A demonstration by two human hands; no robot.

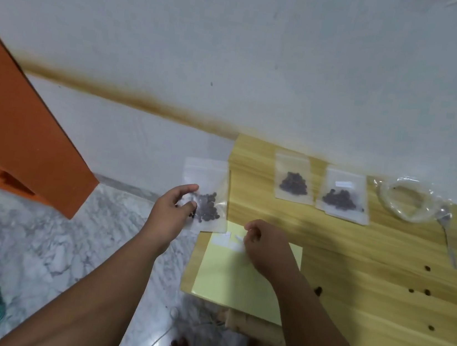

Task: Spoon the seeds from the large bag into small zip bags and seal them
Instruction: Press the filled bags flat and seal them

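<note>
head view: the left hand (171,211) pinches a small zip bag (207,171) of dark seeds (207,206) between thumb and curled fingers, holding it just off the left edge of the wooden surface (367,281). the right hand (262,245) sits with fingers curled over a yellow sheet (236,284); whether it holds anything i cannot tell. a second filled bag (295,178) and a third filled bag (345,195) lie flat farther back, near the clear large bag (409,199) and a spoon (449,239). loose seeds (427,268) dot the surface.
</note>
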